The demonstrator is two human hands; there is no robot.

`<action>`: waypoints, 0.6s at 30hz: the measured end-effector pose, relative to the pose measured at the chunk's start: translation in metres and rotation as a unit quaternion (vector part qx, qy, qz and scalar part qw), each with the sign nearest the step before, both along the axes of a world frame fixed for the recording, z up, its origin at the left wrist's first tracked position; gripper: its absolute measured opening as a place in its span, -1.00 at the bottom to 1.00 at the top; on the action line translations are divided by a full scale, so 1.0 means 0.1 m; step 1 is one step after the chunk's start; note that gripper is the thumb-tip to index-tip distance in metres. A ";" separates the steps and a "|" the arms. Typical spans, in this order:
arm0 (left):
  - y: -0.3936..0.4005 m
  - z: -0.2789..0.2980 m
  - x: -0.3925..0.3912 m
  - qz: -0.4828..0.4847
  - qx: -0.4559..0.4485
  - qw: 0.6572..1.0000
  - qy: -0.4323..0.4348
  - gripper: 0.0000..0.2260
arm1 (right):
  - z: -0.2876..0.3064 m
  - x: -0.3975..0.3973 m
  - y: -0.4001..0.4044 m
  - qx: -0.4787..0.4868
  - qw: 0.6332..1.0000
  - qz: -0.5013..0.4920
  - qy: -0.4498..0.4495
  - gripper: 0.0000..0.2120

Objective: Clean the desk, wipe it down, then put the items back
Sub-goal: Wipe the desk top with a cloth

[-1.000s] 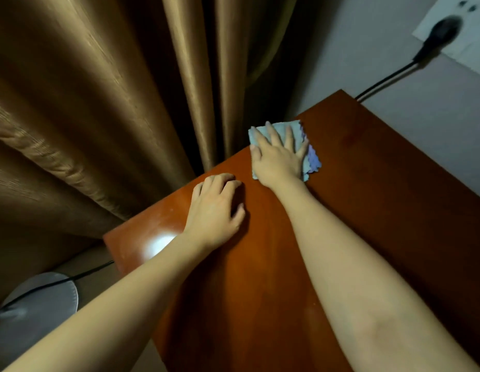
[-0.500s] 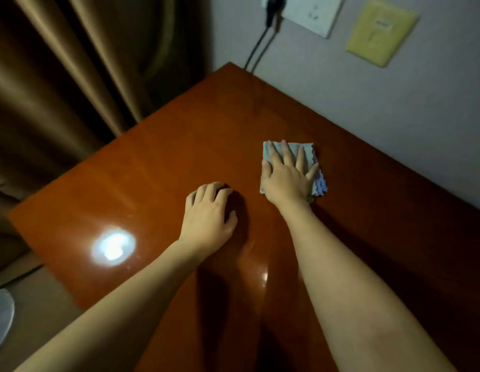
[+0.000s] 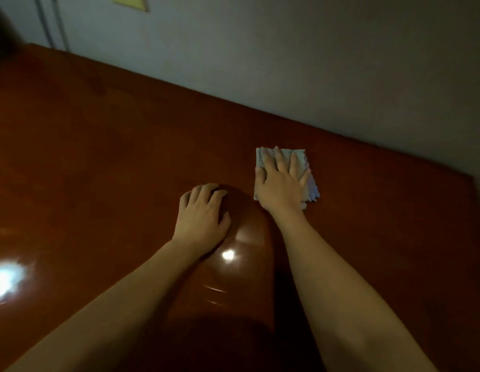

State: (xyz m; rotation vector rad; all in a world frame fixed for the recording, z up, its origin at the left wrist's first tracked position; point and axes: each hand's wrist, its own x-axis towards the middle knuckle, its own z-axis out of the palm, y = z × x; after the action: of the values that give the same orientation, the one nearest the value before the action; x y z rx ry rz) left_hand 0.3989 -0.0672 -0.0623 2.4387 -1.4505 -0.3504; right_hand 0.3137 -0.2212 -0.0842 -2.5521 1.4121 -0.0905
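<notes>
1. Sliding rightward along the desk (image 3: pixel 99 157), the right hand (image 3: pixel 280 183) now presses the folded cloth (image 3: pixel 310 183) flat-fingered near the wall-side edge.
2. Left hand (image 3: pixel 201 213) rests loosely curled, holding nothing.
3. Wiping seems midway; no items returned.

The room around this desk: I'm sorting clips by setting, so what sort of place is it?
Probably a bedroom or hotel-type room, dimly lit. A glossy red-brown wooden desk stands against a plain painted wall, cables run down it, and a yellow note hangs there.

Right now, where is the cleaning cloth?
In the head view, the cloth lies flat under the right hand on the desk, near the wall edge.
</notes>
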 end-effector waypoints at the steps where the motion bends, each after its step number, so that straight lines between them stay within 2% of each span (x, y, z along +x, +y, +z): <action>1: -0.11 0.01 -0.22 -0.014 -0.005 1.000 0.000 -0.56 | -0.01 -0.26 -0.08 0.001 1.000 -0.013 -0.006 -0.53; 11: -1.06 -0.04 -2.04 -0.169 -0.026 0.985 -0.003 -0.58 | 0.01 -2.65 -0.90 0.021 0.987 -0.162 0.010 -0.53; 18: -1.44 -0.11 -2.79 -0.241 -0.043 0.970 0.001 -0.58 | 0.04 -3.64 -1.17 0.033 0.973 -0.227 0.012 -0.53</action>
State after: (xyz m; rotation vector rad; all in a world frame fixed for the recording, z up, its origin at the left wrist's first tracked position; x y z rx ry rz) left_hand 0.1199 -0.2111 -0.0732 1.9924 -2.0051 -0.3783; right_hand -0.0501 -0.3378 -0.0799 -2.1378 1.9458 -0.0834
